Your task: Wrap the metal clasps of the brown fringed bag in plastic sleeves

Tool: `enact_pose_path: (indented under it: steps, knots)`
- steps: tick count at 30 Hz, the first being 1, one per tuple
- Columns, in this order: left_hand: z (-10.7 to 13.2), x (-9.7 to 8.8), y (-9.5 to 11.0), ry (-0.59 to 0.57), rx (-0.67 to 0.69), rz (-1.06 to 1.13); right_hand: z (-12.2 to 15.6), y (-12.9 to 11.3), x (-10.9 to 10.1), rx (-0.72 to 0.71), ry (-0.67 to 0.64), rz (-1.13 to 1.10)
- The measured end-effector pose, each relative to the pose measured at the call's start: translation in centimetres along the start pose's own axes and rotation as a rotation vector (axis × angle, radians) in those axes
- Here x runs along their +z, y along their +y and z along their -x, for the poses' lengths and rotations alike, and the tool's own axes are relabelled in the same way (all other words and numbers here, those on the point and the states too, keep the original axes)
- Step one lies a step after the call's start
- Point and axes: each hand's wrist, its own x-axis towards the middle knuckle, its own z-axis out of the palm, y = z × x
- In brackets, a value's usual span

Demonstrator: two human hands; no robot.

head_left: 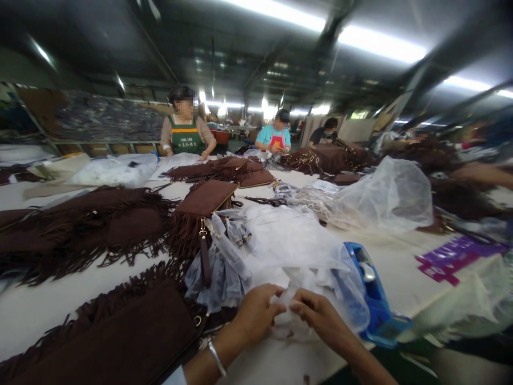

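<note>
Between left hand and right hand: translucent plastic, pinched by both.

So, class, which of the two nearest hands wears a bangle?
The left hand: a silver bangle circles its wrist, while the right hand shows none.

The fringed bag is plain dark brown and its metal clip is gold. The plastic is cloudy white, the tape holder is bright blue, and the green apron has an orange stripe.
</note>
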Motion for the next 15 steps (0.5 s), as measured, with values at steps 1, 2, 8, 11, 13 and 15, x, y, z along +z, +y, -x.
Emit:
enact_pose_path:
  steps: [1,2,8,11,13,15]
  knots:
    - [-0.3,0.6,-0.4,0.023,-0.009,-0.021,0.2,-0.2,-0.3,0.004,0.014,0.004]
    - [-0.6,1.0,-0.7,0.050,-0.011,-0.043,0.4,-0.4,-0.6,0.003,0.037,0.021]
    - [-0.9,1.4,-1.2,0.111,0.057,-0.008,1.7,-3.8,-3.4,-0.132,0.144,0.296]
    - [0.0,0.0,0.3,0.092,0.112,0.162,2.2,-5.7,-4.9,-0.218,0.120,0.368]
    - [1.4,-1.4,2.1,0.076,0.159,0.309,2.3,-6.9,-6.0,-0.310,0.082,0.392]
    - [3.4,-3.1,4.1,0.017,0.145,0.435,2.0,-8.4,-6.9,-0.414,0.125,0.382]
